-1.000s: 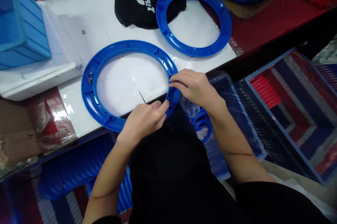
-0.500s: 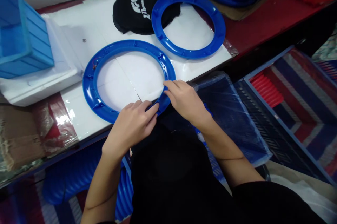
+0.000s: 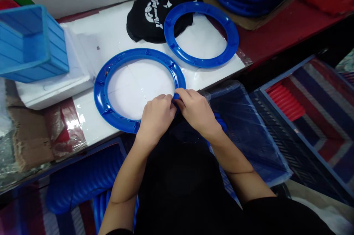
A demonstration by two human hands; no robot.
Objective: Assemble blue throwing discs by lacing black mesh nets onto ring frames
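Observation:
A blue plastic ring [image 3: 100,97] lies hollow side up at the table's front edge, with small posts and ribs inside its channel. A small part with thin red wires [image 3: 107,70] sits in the channel at the far left. My left hand [image 3: 158,115] is closed over the near right part of the rim, its fingertips mostly hidden. Just beside it, my right hand [image 3: 197,112] pinches the right side of the same rim with thumb and forefinger. Whether a small piece is between the fingers, I cannot make out.
Behind lies a second blue ring [image 3: 233,38], overlapping a black printed cloth [image 3: 141,25]. A light-blue bin [image 3: 56,49] stands on white foam [image 3: 55,89] at left. Blue rings fill a carton [image 3: 250,25] at the back right. Crates [image 3: 301,150] with red rings stand below right.
The ring has turned clockwise, carrying the wired part toward the back. My hands have come closer together on the near right rim. The whole view has shifted slightly.

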